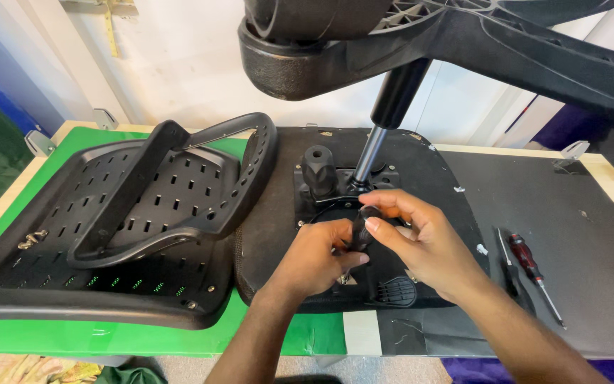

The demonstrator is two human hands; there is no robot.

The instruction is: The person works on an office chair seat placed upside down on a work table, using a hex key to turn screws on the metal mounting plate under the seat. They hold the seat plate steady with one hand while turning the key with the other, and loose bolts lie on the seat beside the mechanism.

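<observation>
From the head view, the left hand (314, 259) and the right hand (421, 238) meet over the upturned black chair seat (435, 178), which lies on the green and grey surface (591, 235). Between them stands a short black tool handle (362, 229), upright over the black metal mounting plate (321, 203). The left fingers (339, 259) are curled tight around its lower part; the right fingers (385, 227) close narrowly over its top, thumb at the near side (what lies under its tip is hidden by the hands). A black gas cylinder (385, 121) rises from the plate to the black star-shaped chair base (463, 43) overhead. Left of the seat lies a perforated black plastic backrest (129, 213); well to the right, a red-and-black screwdriver (534, 274).
</observation>
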